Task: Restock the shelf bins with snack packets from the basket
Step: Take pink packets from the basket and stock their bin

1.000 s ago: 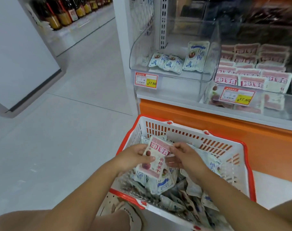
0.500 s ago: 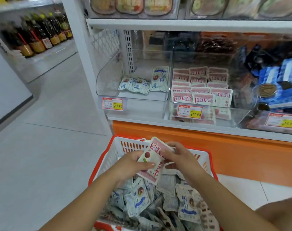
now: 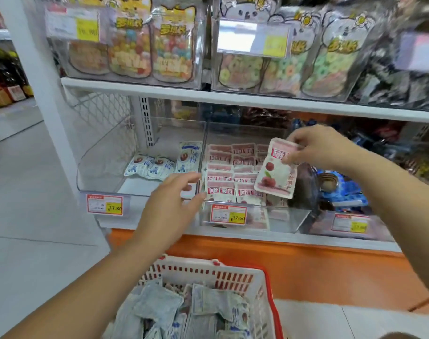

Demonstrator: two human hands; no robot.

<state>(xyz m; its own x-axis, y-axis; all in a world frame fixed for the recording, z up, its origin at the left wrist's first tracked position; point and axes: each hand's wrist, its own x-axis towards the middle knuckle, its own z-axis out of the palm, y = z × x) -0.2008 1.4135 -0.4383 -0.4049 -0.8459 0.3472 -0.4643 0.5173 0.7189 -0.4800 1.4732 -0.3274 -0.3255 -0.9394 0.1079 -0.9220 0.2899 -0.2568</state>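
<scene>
Pink packet [image 3: 276, 168] is pinched at its top edge by the right hand [image 3: 316, 146], in front of the clear shelf bin [image 3: 279, 215] w/ rows of same pink packets. Left hand [image 3: 174, 199] has fingers straight and holds nothing, near the divider btw. this bin and the left bin [image 3: 98, 162], which has a few blue-white packets [image 3: 154, 165]. Red-white basket [image 3: 233, 275] stands below w/ more packets.

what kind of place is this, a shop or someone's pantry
Most likely a shop's snack aisle. The clear shelf bins carry price tags, bagged sweets fill the shelf above, and a red shopping basket of snack packets sits below. The right hand holds a pink packet.
</scene>
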